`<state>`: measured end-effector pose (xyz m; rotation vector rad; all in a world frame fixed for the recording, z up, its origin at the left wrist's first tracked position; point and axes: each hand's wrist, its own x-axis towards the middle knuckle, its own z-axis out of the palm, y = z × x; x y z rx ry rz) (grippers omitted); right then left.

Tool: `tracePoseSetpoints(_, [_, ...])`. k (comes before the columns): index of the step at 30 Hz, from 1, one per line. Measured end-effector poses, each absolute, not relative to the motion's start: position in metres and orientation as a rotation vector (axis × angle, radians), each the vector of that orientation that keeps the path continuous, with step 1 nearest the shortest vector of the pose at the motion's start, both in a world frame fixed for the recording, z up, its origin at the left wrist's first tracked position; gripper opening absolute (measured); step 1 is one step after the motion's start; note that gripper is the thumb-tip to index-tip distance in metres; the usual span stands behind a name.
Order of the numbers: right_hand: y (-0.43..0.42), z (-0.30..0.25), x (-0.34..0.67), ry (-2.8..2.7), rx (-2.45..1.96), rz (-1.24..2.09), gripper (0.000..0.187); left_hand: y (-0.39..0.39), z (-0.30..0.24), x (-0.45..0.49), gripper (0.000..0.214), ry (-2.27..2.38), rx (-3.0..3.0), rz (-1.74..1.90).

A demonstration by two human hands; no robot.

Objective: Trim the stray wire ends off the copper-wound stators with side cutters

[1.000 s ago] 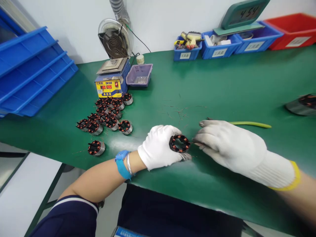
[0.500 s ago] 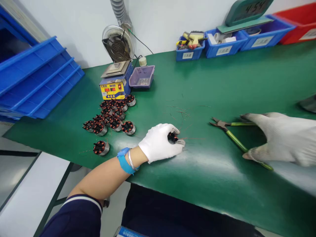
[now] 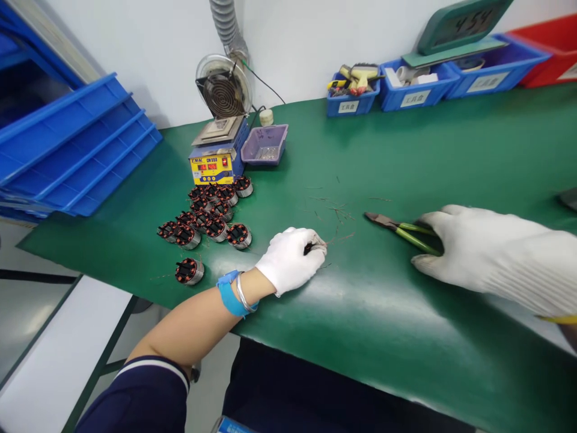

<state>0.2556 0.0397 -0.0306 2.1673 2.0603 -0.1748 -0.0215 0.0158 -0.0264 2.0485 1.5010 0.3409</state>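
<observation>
My left hand [image 3: 295, 260], in a white glove, is closed round a motor stator [image 3: 309, 247]; only a dark bit of it and some thin wires show past the fingers. Over on the right, my gloved right hand [image 3: 473, 243] grips the green handles of a pair of cutting pliers [image 3: 383, 221]. The plier jaws point left toward the left hand and look closed. Beyond the left hand, cut wire ends [image 3: 338, 208] lie scattered. Several more stators with copper windings stand in a group [image 3: 216, 228], and a single stator [image 3: 189, 272] sits nearer the front edge.
Behind the stators stands a yellow and blue solder pot unit [image 3: 214, 168] with a fan [image 3: 223, 93], beside a purple tray [image 3: 279, 153]. Blue tool boxes [image 3: 349, 107] and a clock [image 3: 464, 27] line the wall. Stacked blue crates [image 3: 81, 144] lean at left.
The right hand has drawn the plier handles together, closing the jaws, and the pliers have shifted left. My left fingers have closed further over the stator. The view has shifted slightly.
</observation>
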Motion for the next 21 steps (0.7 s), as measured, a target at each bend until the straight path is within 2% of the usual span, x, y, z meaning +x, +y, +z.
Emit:
tracePoseSetpoints(3, [0.034, -0.019, 0.234, 1.903, 2.251, -0.242, 0.041, 0.016, -0.029, -0.02, 0.015, 1.506, 2.074, 0.35])
tracePoseSetpoints(5, [0.024, -0.016, 0.225, 1.881, 2.386, -0.54, 0.043, 0.016, -0.031, -0.02, 0.016, 1.505, 2.096, 0.366])
tracePoseSetpoints(7, [0.009, -0.017, 0.218, 1.884, 2.38, -1.316, 0.05, 0.017, -0.033, -0.019, 0.017, 1.501, 2.117, 0.38])
tracePoseSetpoints(9, [-0.007, -0.022, 0.211, 1.747, 2.057, -2.207, 0.057, 0.017, -0.034, -0.019, 0.018, 1.494, 2.134, 0.386])
tracePoseSetpoints(11, [-0.019, -0.029, 0.203, 1.531, 1.722, -2.665, 0.06, 0.017, -0.034, -0.019, 0.018, 1.495, 2.149, 0.378])
tracePoseSetpoints(15, [-0.024, -0.037, 0.19, 1.313, 1.543, -2.878, 0.058, 0.016, -0.032, -0.018, 0.018, 1.519, 2.164, 0.345])
tracePoseSetpoints(21, [-0.019, -0.036, 0.191, 1.356, 1.507, -2.82, 0.072, 0.015, -0.028, -0.017, 0.017, 1.486, 2.178, 0.317])
